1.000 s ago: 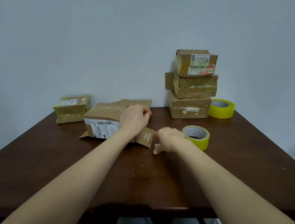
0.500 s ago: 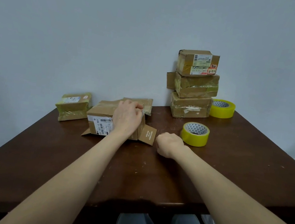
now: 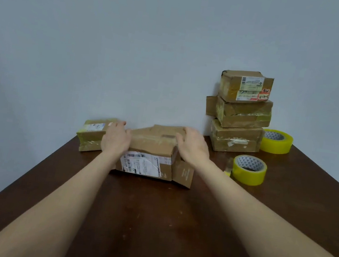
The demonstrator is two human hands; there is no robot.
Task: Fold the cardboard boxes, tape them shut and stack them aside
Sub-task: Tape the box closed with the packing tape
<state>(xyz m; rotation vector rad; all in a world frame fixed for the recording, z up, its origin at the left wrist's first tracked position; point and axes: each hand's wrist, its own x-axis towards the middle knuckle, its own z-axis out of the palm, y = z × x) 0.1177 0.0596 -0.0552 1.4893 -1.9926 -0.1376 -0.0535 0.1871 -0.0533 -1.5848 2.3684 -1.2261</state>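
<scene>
A brown cardboard box (image 3: 151,147) with a white shipping label on its front stands at the far middle of the dark wooden table (image 3: 152,222). Its right end flap (image 3: 183,173) hangs open. My left hand (image 3: 116,140) lies against the box's left end, fingers pointing away from me. My right hand (image 3: 193,147) rests on the top right corner with the fingers spread over the top flap. A roll of yellow tape (image 3: 249,169) lies flat just right of the box. A stack of three taped boxes (image 3: 241,113) stands against the wall at the back right.
A small taped box (image 3: 92,133) sits at the back left, partly behind my left hand. A second yellow tape roll (image 3: 276,141) lies beside the stack. The wall runs right behind the table's far edge.
My right hand has left the table and come up onto the box's top right corner. My left hand has shifted from the top to the left end. The view has swung left.
</scene>
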